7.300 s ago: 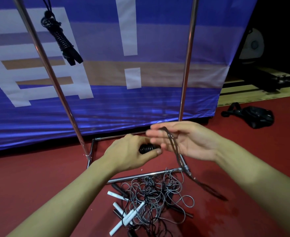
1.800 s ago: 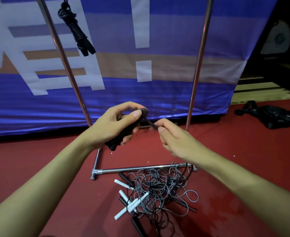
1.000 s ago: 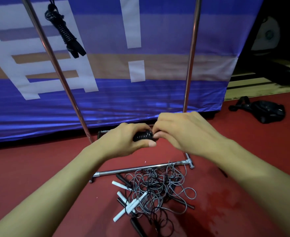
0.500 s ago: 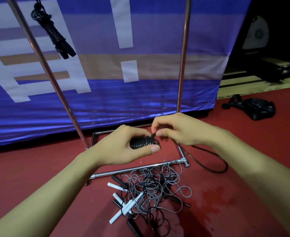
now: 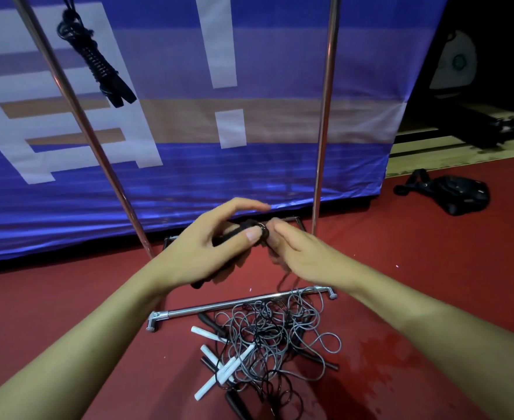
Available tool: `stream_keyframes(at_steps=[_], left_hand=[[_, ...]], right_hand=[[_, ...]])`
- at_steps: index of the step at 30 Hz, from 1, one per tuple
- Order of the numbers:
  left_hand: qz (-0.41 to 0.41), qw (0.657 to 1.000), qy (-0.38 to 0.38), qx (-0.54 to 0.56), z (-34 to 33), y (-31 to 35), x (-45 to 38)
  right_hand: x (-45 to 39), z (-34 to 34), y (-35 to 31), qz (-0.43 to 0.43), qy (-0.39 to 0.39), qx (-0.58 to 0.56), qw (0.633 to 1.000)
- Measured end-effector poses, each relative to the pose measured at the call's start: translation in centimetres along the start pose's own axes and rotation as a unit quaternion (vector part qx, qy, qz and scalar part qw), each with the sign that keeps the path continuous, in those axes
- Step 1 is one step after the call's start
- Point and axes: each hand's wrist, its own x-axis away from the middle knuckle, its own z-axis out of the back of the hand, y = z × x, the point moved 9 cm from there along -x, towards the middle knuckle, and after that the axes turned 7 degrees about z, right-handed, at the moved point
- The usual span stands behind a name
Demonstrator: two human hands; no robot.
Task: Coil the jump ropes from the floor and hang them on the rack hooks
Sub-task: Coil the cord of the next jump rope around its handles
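A red floor [image 5: 67, 298] meets a blue banner [image 5: 249, 177] behind a metal rack [image 5: 322, 147]. At frame centre, the left hand [image 5: 201, 253] grips a black wound rope [image 5: 249, 234]; the right hand [image 5: 298, 253] pinches its cord. Tangled ropes [image 5: 267, 338] lie at lower centre; a coiled rope [image 5: 98, 62] hangs upper left.

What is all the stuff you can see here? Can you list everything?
Coiled jump rope: one, black, hanging high on the left near the slanted pole.
Rope bundle: one, black, held in both hands above the floor.
Tangled ropes: a pile, grey and black cords, on the floor by the rack's base bar; count unclear.
White handles: about four, in the left of the pile.
Rack: one, silver metal, two poles and a base bar.
Banner: one, blue, tan and white, behind the rack.
Bag: one, black, on the floor, right.
Floor: red.
Left hand: grips the bundle.
Right hand: pinches its cord.
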Motion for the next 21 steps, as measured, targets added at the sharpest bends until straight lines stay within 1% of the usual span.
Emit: stream_keyframes(at_steps=[2,5,7,9,12,15,18,19,21], left_hand=[[0.014,0.999,0.044,0.000,1.2,-0.5,-0.4],[0.061,0.993,0.104,-0.013,3.3,-2.8,-0.8],[0.081,0.989,0.122,-0.017,3.9,-4.3,-0.9],[0.100,0.986,0.134,-0.014,4.0,-5.5,-1.0],[0.113,0.981,0.154,-0.041,4.2,-6.5,-1.2],[0.108,0.976,0.172,-0.074,4.7,-7.0,-1.4],[0.110,0.972,0.178,-0.104,4.8,-7.3,-1.5],[0.112,0.971,0.179,-0.113,4.7,-7.4,-1.6],[0.118,0.969,0.180,-0.125,4.5,-7.6,-1.8]], right_hand=[[0.2,-0.1,0.2,-0.001,0.005,0.009,1.000],[0.3,0.2,-0.8,0.029,-0.012,0.043,0.999],[0.3,0.3,-1.2,0.047,-0.024,0.095,0.994],[0.1,-0.3,-1.2,0.047,-0.047,0.144,0.987],[0.1,-1.1,-1.1,0.028,-0.084,0.218,0.972],[0.5,-0.7,-1.5,-0.004,-0.093,0.264,0.960],[0.6,-0.6,-3.2,0.000,-0.085,0.242,0.967],[0.7,-0.8,-3.6,0.002,-0.089,0.219,0.972],[0.9,-1.0,-3.8,-0.023,-0.114,0.176,0.978]])
